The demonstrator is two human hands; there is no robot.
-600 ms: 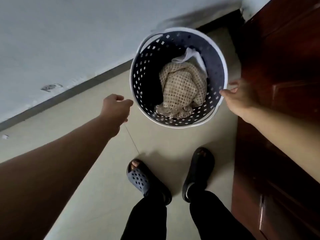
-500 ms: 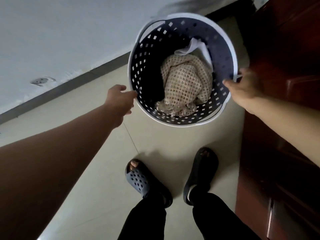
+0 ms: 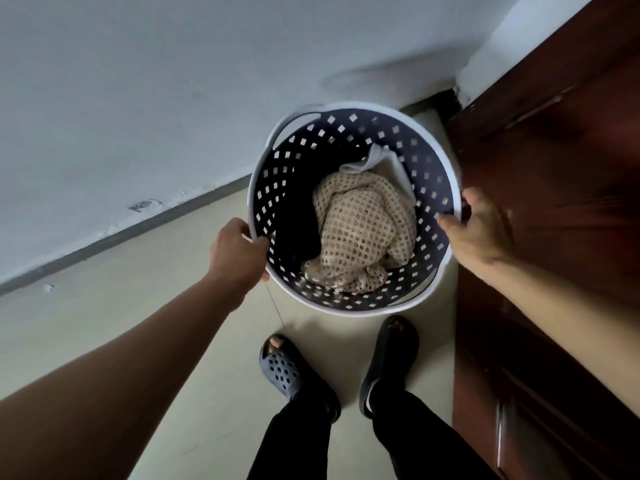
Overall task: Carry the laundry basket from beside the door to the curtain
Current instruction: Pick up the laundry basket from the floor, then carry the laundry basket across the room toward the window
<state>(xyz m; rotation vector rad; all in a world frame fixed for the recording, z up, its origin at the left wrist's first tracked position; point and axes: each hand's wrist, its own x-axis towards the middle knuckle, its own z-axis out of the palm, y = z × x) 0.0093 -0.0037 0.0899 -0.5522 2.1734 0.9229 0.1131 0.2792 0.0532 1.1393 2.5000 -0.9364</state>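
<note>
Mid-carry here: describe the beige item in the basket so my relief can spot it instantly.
Start at the dark wooden door on the right; beside it is the round perforated laundry basket, both hands on its rim. Inside lies the beige open-mesh cloth, the only netted piece, between a black garment and a white cloth.

Bare forearms without sleeves, black trousers (image 3: 301,441), grey-blue perforated slipper (image 3: 282,374), dark slipper (image 3: 388,362)

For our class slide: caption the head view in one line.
Both hands, left hand and right hand, grip the laundry basket rim beside the door.
</note>
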